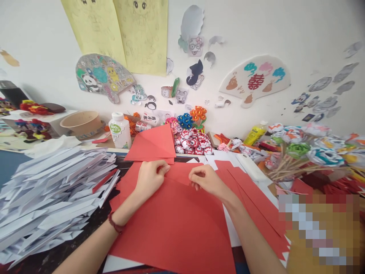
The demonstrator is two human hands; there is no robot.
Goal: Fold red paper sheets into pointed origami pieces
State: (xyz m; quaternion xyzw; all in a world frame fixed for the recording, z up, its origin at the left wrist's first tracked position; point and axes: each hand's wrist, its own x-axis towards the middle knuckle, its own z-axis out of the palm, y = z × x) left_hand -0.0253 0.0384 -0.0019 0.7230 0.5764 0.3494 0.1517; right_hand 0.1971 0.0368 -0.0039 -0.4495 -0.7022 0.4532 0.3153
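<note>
Head view: hands [151,176] over paper [173,228], fan [256,81] reads "囍".

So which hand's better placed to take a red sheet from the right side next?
Probably your right hand: it's on that side, nearer those red sheets; your left hand would have to reach across it.

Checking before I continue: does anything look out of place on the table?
One thing: a red strip lies among the white folded papers heaped at the person's left, its colour at odds with the pieces around it. I see no spill.
</note>
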